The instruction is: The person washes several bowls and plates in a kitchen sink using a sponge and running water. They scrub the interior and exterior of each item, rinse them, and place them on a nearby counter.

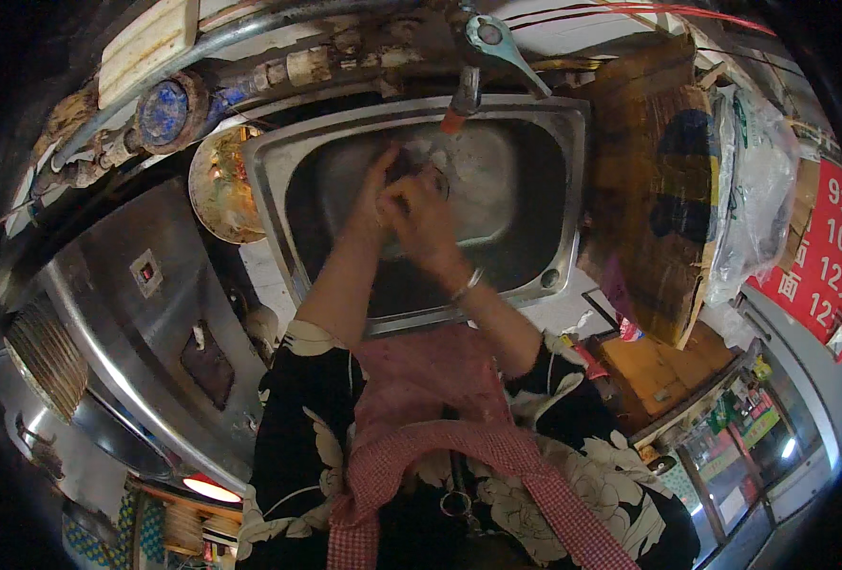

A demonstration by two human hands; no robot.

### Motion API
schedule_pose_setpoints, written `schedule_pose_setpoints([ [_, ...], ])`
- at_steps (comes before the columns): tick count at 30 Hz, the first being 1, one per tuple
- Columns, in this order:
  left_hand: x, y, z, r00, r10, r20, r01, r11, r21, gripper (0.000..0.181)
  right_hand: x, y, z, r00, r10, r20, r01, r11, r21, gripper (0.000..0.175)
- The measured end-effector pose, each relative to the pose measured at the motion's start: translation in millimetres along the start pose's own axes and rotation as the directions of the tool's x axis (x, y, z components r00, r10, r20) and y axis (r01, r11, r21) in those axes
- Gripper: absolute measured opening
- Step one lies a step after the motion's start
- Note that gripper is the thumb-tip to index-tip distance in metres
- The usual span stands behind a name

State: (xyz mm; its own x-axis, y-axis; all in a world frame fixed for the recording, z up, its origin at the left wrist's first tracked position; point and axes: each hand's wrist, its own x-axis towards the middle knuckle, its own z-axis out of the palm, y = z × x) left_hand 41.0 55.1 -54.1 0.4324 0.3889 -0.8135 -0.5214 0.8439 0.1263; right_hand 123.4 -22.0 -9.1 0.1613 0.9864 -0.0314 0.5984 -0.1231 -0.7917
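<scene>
Both hands are together over the stainless steel sink, left of the tap spout, which ends in an orange-red piece. My left hand reaches toward the sink's far side, beside a small dark object. Blur and the fingers hide what this object is. Crossing in front, my right hand has bent fingers and touches or nearly touches the left. A bracelet circles the right wrist. Whether either hand grips the dark object is unclear. Pale, shiny wet patches show on the sink bottom.
A pale tap lever juts above the sink, near old pipes. Left are a stained round container and a steel appliance. A large cardboard piece and clear plastic bags stand right, by a red sign bearing writing.
</scene>
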Motion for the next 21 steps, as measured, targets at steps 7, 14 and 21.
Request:
schedule_pose_setpoints([
  [7, -1, -59, -6, 0.945, 0.087, -0.314, -0.069, 0.995, 0.069, 0.033, 36, 5, -4, 0.883, 0.463, 0.074, -0.439, 0.872, -0.216, 0.028],
  [14, 46, -73, -74, 0.978, 0.163, -0.128, -0.119, 0.948, 0.295, 0.034, -5, 21, 17, 0.976, 0.063, 0.206, 0.053, 0.857, -0.513, 0.033],
  [21, -4, -17, -19, 0.982, 0.088, -0.169, -0.076, 0.994, 0.078, 0.037, 20, 64, -17, 0.608, 0.717, 0.34, -0.792, 0.523, 0.314, 0.041],
])
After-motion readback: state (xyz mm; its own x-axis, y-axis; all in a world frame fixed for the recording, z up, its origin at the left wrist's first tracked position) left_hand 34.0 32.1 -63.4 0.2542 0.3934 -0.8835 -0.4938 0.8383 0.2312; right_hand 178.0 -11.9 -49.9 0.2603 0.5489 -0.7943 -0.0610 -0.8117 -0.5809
